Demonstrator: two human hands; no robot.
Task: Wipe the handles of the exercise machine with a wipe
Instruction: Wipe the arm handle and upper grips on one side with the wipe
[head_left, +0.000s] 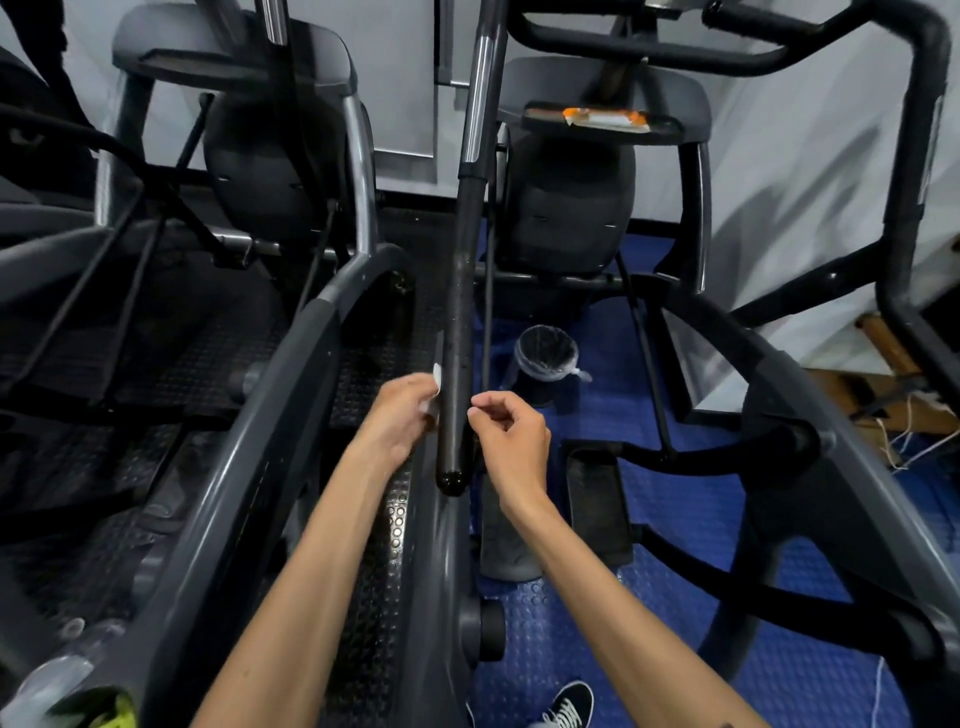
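1. Bare forearms are extended toward a black, round-ended rubber handle (456, 395) of the exercise machine.
2. A crumpled white wipe (435, 391) is pinched in the left hand (400, 415), pressed against the handle's left side.
3. Curled fingers of the right hand (511, 439) are held empty, just beside the handle.
4. A plastic-lined black bin (546, 354) stands on studded blue rubber floor (675, 545).
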